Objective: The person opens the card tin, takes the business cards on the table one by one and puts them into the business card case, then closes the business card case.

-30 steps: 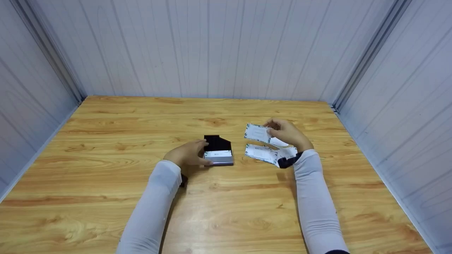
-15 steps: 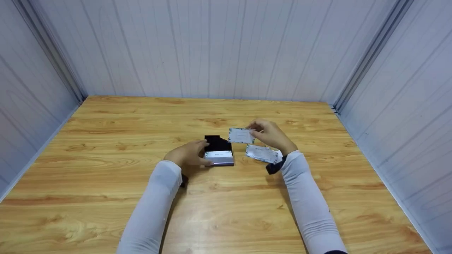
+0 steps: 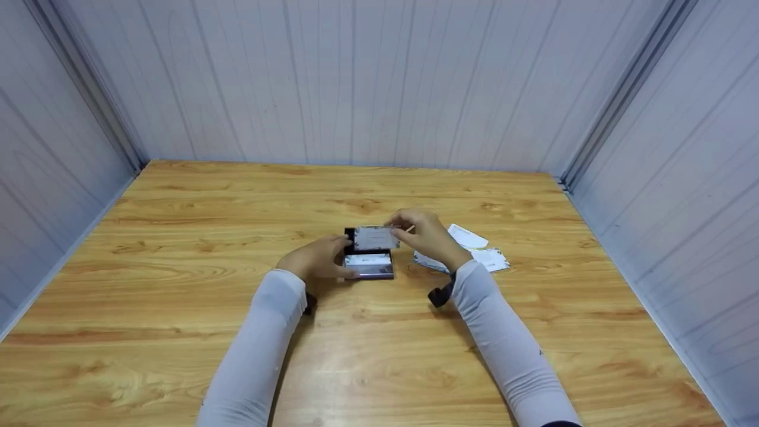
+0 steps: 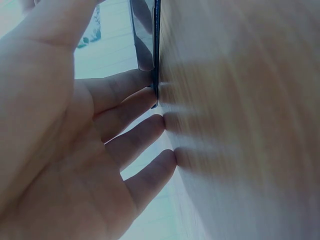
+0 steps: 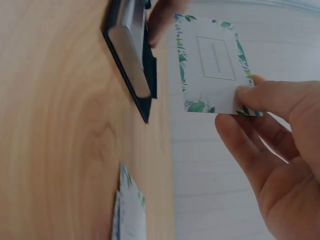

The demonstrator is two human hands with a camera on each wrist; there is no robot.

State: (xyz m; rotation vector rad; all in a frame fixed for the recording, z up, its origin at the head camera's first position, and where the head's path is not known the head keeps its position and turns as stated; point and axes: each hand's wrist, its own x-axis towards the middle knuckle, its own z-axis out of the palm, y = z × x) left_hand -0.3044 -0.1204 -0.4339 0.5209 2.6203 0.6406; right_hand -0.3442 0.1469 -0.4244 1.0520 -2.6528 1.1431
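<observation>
My left hand (image 3: 315, 258) grips the left side of a black and silver business card holder (image 3: 375, 273), thumb at its front and fingers farther back. Close up in the left wrist view, fingertips lie along the holder's edge (image 4: 145, 45) and on the tabletop. White cards stand in the holder's slot. My right hand (image 3: 428, 236) pinches a business card (image 5: 207, 65) with a green leaf border by one end, between thumb and fingers. From the head view, this card overlaps the holder's black back part, just behind the standing cards.
Several loose white cards (image 3: 491, 259) lie partly overlapping on the wooden table (image 3: 379, 356), right of the holder and partly behind my right wrist. Pale panel walls (image 3: 356, 83) enclose the table at the back and both sides.
My right hand has carried the business card leftward from above the loose cards to over the holder's back part. My left hand has stayed at the holder.
</observation>
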